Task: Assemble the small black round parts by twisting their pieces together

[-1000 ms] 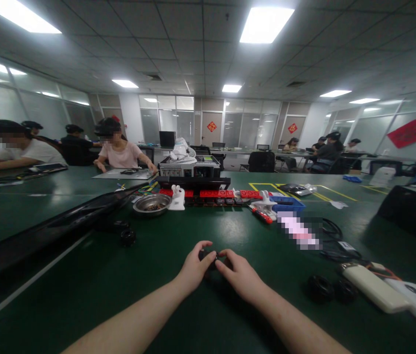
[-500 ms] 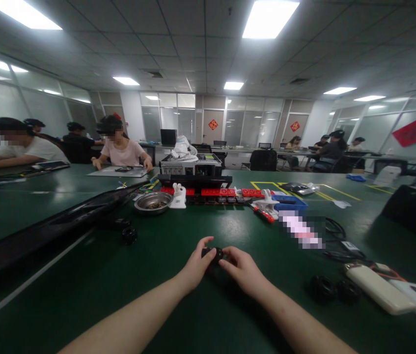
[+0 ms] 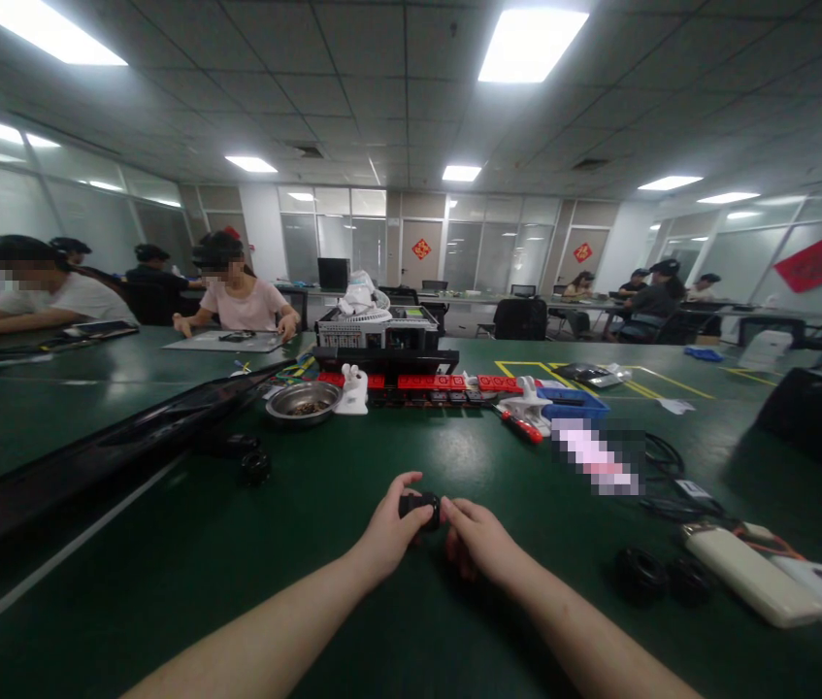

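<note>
Both hands meet low at the middle of the green desk (image 3: 236,582), just above its surface. A small black part (image 3: 421,506) sits between them, short and round, lying on its side. Its long axis runs roughly left to right, from one hand to the other; too small and dark to tell which end points where.

The left hand (image 3: 387,532) pinches the part, thumb on top, fingers (image 3: 411,482) curled over the far side. The right hand (image 3: 481,541) has its fingers bunched together, tips touching the part's right end.

Two black rings (image 3: 640,573) lie to the right, near a white device (image 3: 752,575) and loose cables (image 3: 662,456). Another black part (image 3: 255,467) sits well off to the left, beside a long black panel (image 3: 112,447). Further back are a metal bowl (image 3: 303,400), a row of red blocks (image 3: 446,382), a red-handled screwdriver (image 3: 523,428) and a blue tray (image 3: 572,400). The desk right around the hands is bare green. Other people sit at desks behind
</note>
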Motion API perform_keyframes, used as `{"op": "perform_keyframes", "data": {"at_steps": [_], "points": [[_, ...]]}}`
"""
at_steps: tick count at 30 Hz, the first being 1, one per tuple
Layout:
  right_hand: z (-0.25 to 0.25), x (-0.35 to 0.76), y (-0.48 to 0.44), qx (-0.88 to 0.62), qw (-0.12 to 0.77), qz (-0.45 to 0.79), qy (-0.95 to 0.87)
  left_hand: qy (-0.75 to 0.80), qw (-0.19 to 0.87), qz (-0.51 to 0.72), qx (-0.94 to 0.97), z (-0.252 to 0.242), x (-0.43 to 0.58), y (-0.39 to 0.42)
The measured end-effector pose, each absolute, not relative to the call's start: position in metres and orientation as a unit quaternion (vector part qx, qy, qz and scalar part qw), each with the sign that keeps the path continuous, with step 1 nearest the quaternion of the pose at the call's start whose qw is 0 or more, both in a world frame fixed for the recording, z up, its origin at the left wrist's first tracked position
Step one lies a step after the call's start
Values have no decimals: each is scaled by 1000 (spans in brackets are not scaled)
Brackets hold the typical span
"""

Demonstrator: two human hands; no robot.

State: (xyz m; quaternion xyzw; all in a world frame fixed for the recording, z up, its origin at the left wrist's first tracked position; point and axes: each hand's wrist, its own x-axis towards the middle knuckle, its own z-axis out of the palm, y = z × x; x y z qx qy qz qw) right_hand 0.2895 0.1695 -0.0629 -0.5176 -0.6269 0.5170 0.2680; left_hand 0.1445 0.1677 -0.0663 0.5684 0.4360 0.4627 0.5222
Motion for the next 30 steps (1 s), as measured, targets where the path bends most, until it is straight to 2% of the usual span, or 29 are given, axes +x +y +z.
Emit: {"op": "perform_keyframes", "data": {"at_steps": [5,11,14,20,25,30], "points": [[-63,289,169,-501,292,496,-647,421,523,458,583,-63,143,165],[-47,292,159,-469,314,315,-763,424,574,456,532,-67,141,172],[-44,294,157,-461,313,281,-781,421,597,437,524,-68,141,174],[-45,291,158,-462,314,335,-758,433,602,432,514,-64,142,172],[-48,289,161,-546,269,455,-650,436,544,461,548,-64,145,166],[-52,287,164,-535,263,508,-621,430,466,480,606,-65,144,162]]}}
